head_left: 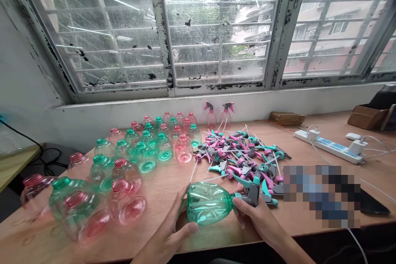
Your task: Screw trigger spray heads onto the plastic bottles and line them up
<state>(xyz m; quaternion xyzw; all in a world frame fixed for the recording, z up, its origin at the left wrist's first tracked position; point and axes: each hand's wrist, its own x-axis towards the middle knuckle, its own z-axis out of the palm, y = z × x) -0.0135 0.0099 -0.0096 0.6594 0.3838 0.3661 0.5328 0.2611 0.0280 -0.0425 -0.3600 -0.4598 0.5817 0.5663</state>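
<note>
My left hand (171, 231) wraps round the base of a clear green plastic bottle (208, 203) that lies on its side near the table's front edge. My right hand (256, 214) grips a teal and grey trigger sprayer head (254, 192) at the bottle's neck; its thin dip tube runs inside the bottle. Both hands are closed on these parts. Just behind them lies a heap of pink and teal sprayer heads (241, 156).
Several empty green and pink bottles (136, 161) stand across the left of the wooden table (167, 185). Two finished pink spray bottles (218, 116) stand by the wall. A white power strip (332, 146) with chargers, cardboard boxes (366, 116) and a dark phone (374, 203) sit at the right.
</note>
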